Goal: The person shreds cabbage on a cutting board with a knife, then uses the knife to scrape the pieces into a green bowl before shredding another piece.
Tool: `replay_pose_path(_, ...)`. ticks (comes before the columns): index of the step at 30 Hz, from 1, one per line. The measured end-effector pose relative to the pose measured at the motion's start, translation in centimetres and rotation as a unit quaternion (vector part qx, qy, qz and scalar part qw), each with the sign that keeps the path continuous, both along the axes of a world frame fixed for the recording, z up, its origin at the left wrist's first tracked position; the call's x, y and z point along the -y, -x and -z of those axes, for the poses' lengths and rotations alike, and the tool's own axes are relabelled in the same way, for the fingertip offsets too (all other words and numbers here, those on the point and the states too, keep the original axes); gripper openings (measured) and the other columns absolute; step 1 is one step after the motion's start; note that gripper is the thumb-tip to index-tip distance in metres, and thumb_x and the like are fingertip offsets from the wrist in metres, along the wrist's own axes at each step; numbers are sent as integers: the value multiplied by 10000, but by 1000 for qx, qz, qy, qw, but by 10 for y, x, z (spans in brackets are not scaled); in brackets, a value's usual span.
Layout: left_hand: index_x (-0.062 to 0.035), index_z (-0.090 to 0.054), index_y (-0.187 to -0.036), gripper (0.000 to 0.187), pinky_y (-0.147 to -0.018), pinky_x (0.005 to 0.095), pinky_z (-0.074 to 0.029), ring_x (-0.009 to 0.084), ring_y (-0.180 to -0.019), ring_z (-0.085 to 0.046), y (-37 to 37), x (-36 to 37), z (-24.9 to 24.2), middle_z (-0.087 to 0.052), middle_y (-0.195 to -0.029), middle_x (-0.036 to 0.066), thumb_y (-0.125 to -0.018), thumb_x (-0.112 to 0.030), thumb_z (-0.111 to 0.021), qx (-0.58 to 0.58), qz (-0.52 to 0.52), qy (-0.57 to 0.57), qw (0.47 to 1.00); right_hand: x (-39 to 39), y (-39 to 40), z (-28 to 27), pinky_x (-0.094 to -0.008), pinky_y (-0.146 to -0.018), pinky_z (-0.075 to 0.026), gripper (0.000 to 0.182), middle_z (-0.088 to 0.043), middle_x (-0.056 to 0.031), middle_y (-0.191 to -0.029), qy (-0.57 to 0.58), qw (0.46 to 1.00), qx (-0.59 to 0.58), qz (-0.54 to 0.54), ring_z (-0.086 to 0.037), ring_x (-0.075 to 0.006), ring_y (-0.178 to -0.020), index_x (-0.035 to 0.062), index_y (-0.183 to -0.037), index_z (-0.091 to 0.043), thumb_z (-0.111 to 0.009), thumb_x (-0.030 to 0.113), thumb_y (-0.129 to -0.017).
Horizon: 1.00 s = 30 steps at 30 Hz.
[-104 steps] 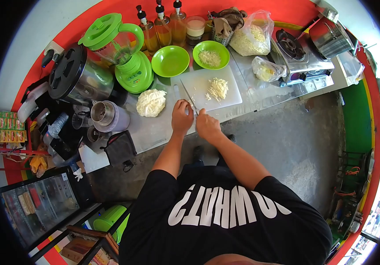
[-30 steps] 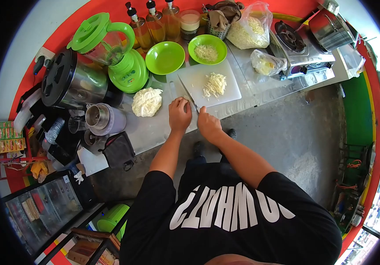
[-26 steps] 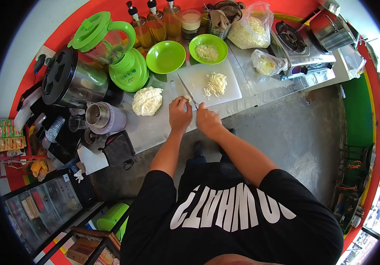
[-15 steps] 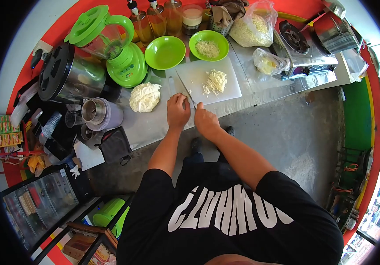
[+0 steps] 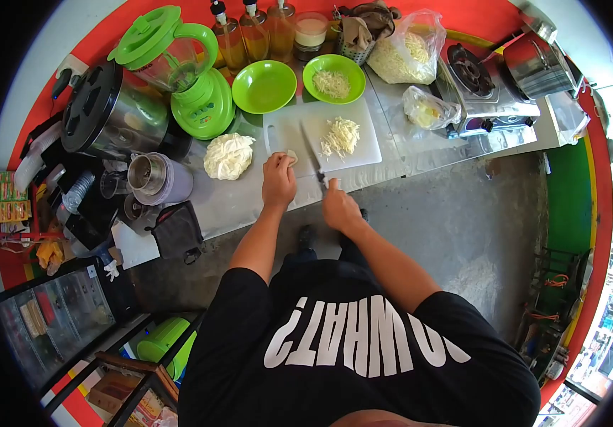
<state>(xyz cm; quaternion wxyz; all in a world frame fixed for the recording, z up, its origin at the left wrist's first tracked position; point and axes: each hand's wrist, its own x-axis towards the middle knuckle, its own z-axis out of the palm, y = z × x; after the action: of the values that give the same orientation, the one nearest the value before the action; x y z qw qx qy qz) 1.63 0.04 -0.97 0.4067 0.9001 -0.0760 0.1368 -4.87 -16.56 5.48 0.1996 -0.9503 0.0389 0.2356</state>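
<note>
My right hand grips the handle of a kitchen knife, its blade pointing away from me over the white cutting board. At the board's lower left edge, my left hand has its fingers bent around a small pale piece of cabbage, partly hidden by the fingers. A pile of finely cut cabbage lies on the board, right of the blade. Left of the board sits a pale, ruffled cabbage head.
Behind the board stand a green bowl and another green bowl holding shreds. A green blender and oil bottles line the wall. To the right are a bag of shreds, a smaller bag and a gas stove.
The knife has moved right, away from my left fingers, and a gap shows between the hands. The cabbage piece under my left fingers is now visible. The whole view has shifted slightly.
</note>
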Motion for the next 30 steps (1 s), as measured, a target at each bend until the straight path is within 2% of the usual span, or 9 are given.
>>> replay_pose_path(6,-67,-652,-1056,276,-941,456,-465,376,-1085,-566,0,-1,-2,-615,-1152,111,-860,77,-524,13,26,12,1000,42,1,0,-598,-867,-527,268,-683,-353,-1005,-16,995,8,103,-674,-529,-969,-2,-1187,-396,-491,106,-961)
replay_pose_path(12,-26,-668,-1049,307,-986,441,-450,394,-1081,-578,-1,0,-2,-627,-1141,164,-843,92,-475,14,24,25,999,68,13,-1,-633,-832,-493,264,-675,-356,-951,-97,994,51,20,-639,-561,-926,12,-1176,-422,-513,156,-974)
replay_pose_path(15,-67,-668,-1079,328,-925,438,-486,375,-1080,-577,0,2,1,-623,-1148,136,-825,85,-527,21,6,7,1000,92,9,7,-634,-809,-454,290,-661,-342,-914,-142,988,54,-22,-615,-558,-909,34,-1195,-418,-557,191,-994)
replay_pose_path(17,-20,-670,-1050,287,-834,445,-513,357,-885,-625,4,5,2,-629,-1071,173,-795,76,-581,8,-9,61,998,112,6,14,-629,-801,-453,293,-661,-338,-902,-151,986,67,-19,-615,-555,-905,30,-1203,-424,-560,177,-990)
replay_pose_path(21,-14,-658,-1032,247,-758,447,-514,345,-806,-622,8,19,3,-632,-1016,168,-789,28,-639,41,-55,23,997,135,-10,1,-625,-829,-485,308,-677,-339,-942,-127,990,56,7,-637,-543,-922,32,-1234,-458,-545,181,-979)
replay_pose_path(23,-13,-640,-1004,210,-730,435,-508,341,-808,-626,9,23,2,-643,-1002,158,-800,-22,-686,-39,-88,-32,995,140,-14,-11,-624,-830,-484,302,-678,-327,-930,-133,990,47,-28,-635,-539,-921,37,-1231,-463,-548,184,-981)
replay_pose_path(25,-32,-629,-974,222,-764,436,-498,346,-864,-618,11,30,-12,-640,-978,140,-795,-83,-751,-102,-93,-34,990,138,-14,-10,-622,-829,-484,299,-678,-321,-928,-161,984,53,-49,-635,-536,-923,40,-1227,-466,-554,186,-982)
replay_pose_path(27,-53,-636,-964,247,-842,451,-481,359,-944,-595,13,35,-14,-627,-972,130,-780,-116,-789,-43,-113,-151,981,140,-18,-9,-621,-827,-484,296,-679,-315,-927,-176,979,56,-85,-635,-532,-925,42,-1222,-468,-560,189,-983)
replay_pose_path(30,-69,-630,-930,222,-890,457,-461,365,-1004,-572,19,48,-31,-617,-1021,113,-786,-125,-789,-24,-155,-164,974,135,-16,-3,-614,-809,-486,295,-679,-311,-920,-202,971,72,-106,-637,-529,-910,51,-1218,-474,-556,237,-1004)
